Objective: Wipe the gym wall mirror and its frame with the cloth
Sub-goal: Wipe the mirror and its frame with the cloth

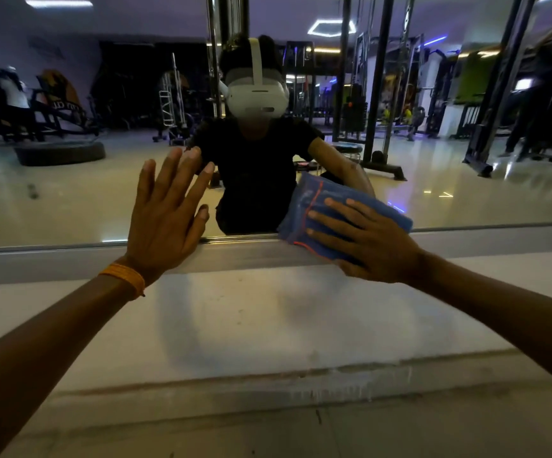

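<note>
cloth (314, 200) under flat right grip (373, 242), flat left grip (165, 219) on mirror (70, 193).

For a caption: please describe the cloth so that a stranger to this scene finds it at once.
Find the wall mirror and follow its bottom frame to the right. There the right hand presses a folded blue cloth over glass and frame. It alone is blue with red stitching.

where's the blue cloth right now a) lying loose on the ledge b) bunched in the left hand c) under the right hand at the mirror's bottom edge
c: the right hand presses the cloth flat across the mirror and its frame, while the left hand rests bare on the glass.
</note>
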Action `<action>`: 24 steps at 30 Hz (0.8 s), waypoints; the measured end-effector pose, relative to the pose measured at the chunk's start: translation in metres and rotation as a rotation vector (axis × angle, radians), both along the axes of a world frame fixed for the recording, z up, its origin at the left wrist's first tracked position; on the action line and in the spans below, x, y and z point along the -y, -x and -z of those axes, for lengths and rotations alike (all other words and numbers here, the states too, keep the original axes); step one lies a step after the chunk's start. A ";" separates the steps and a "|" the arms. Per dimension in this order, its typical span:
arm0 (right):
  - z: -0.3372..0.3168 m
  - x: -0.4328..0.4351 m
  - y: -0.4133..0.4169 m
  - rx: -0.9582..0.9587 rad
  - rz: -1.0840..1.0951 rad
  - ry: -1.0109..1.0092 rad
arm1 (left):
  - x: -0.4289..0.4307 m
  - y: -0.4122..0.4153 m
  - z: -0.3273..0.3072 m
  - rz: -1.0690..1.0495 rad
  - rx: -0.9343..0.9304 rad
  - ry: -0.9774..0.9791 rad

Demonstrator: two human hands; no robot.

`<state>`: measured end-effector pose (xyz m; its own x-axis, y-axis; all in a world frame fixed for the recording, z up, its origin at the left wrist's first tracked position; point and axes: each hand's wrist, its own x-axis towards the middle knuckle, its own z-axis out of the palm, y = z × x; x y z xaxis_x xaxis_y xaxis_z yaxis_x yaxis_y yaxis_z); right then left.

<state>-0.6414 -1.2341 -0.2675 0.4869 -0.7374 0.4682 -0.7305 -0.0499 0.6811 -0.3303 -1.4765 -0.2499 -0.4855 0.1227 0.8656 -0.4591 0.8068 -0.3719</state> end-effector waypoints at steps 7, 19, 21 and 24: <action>0.003 -0.060 0.052 0.101 0.157 0.052 | -0.016 0.029 0.000 -0.036 -0.049 -0.033; -0.010 -0.110 0.120 0.058 0.122 -0.042 | -0.063 0.091 -0.006 -0.026 -0.035 -0.038; -0.004 -0.122 0.132 0.066 0.159 -0.001 | -0.075 0.102 -0.009 -0.026 0.006 -0.008; 0.013 -0.092 0.106 0.131 0.108 0.074 | -0.092 0.123 -0.021 -0.079 -0.026 -0.020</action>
<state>-0.7471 -1.1421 -0.2800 0.3377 -0.7432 0.5776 -0.8117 0.0808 0.5785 -0.4535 -1.3845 -0.2285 -0.4706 0.0672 0.8798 -0.5307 0.7750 -0.3431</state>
